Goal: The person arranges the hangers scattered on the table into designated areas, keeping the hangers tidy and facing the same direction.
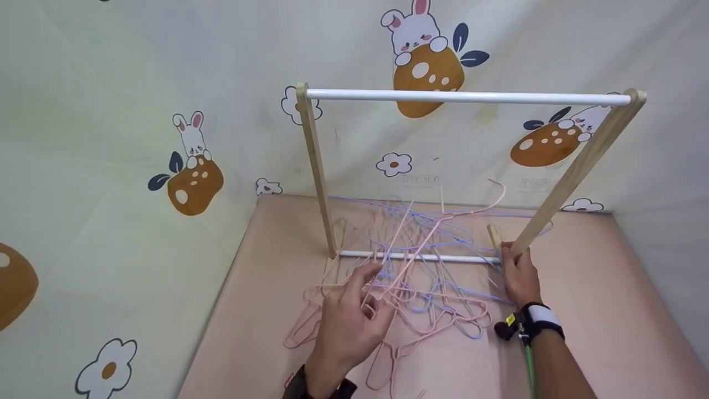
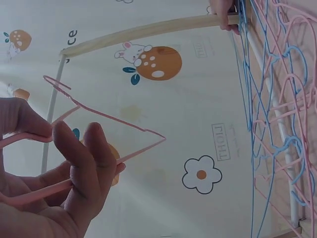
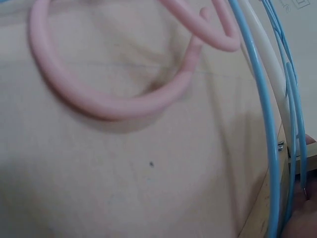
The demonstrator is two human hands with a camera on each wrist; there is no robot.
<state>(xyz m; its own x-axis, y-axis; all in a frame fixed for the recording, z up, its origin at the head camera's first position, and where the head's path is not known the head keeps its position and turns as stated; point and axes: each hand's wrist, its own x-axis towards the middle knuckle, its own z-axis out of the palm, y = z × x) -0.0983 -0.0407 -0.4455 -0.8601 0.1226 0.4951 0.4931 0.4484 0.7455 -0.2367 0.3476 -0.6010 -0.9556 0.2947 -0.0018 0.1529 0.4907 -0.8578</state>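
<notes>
My left hand (image 1: 352, 327) holds a pink clothes hanger (image 1: 426, 239) in front of the small rack; its hook points up and away to the right. In the left wrist view, thumb and fingers curl round the pink hanger (image 2: 111, 118) along its lower side. My right hand (image 1: 520, 277) grips the foot of the rack's right wooden post (image 1: 581, 172), and the right wrist view shows only a sliver of this hand (image 3: 304, 218) at the corner. The clothes rack (image 1: 471, 97) stands upright, with a white rod on top and another low down.
Tangled pink and blue hangers (image 1: 437, 321) lie on the pink tabletop (image 1: 249, 293), through and in front of the rack's base. A blue hanger (image 3: 267, 124) passes close to my right wrist. A printed cloth wall (image 1: 343, 44) rises behind the rack and along the left.
</notes>
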